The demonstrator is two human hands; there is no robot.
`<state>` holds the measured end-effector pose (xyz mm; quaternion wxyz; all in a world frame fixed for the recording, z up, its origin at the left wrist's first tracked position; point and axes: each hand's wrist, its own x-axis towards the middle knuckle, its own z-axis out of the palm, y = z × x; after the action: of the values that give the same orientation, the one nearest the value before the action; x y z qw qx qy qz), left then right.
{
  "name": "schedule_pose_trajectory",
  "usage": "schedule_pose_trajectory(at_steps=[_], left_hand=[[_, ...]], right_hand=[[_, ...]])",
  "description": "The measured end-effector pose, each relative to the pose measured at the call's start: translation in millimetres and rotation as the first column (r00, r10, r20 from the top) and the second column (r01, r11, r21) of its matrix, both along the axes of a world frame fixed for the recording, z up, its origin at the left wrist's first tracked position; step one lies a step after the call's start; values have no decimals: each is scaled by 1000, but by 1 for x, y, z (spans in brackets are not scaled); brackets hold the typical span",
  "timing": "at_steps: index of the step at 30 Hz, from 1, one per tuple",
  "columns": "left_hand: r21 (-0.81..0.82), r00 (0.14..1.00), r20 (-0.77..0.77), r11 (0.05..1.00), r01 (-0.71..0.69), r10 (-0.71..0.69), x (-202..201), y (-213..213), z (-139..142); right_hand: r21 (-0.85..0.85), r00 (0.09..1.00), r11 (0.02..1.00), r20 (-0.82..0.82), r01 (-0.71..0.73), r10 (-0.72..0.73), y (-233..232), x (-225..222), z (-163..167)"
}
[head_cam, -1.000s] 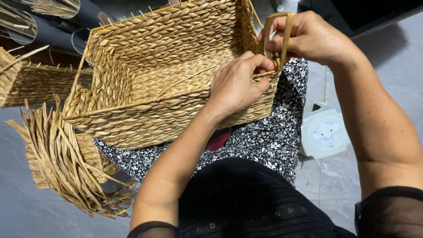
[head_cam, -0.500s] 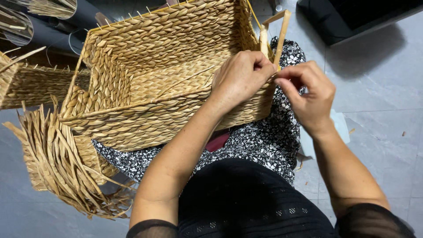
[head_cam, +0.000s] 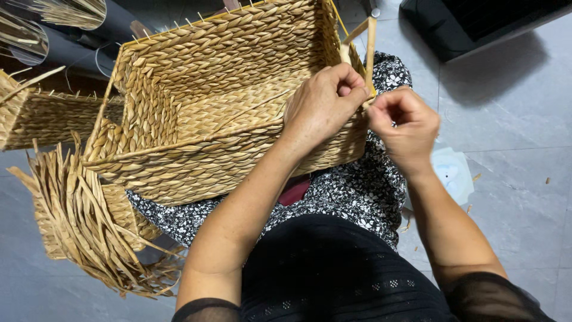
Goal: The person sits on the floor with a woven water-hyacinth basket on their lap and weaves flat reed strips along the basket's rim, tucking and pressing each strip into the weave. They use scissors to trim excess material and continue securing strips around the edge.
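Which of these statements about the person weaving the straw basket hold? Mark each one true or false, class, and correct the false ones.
1. The large woven basket rests on the person's lap. True.
2. The left hand presses on the basket's near right corner. True.
3. The right hand lies flat on the grey floor. False: it is raised beside the basket corner, fingers pinched on a straw strand.
4. The basket is full of fruit. False: its inside shows only bare weave.
5. An unfinished woven piece with loose straw ends lies left of the person's lap. True.
6. The floor is green carpet. False: it is grey tile.
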<state>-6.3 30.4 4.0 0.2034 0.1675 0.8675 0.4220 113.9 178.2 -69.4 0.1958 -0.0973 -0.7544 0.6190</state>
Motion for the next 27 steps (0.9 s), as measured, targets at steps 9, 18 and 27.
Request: schedule_pose_trajectory(at_steps=[9,18,27], left_hand=[[-63,1000,9,998,7,-6,3,1,-1],[-195,994,109,980,41,-20,-2,1,0],[85,920,-325,962,260,-220,15,-26,0]], right_hand=[[-572,928,746,-334,-341,168,88,46,27],[-281,929,918,-322,-278,183,26,18,-9],[-462,942,875,-334,-141,-25,101,45,-15]])
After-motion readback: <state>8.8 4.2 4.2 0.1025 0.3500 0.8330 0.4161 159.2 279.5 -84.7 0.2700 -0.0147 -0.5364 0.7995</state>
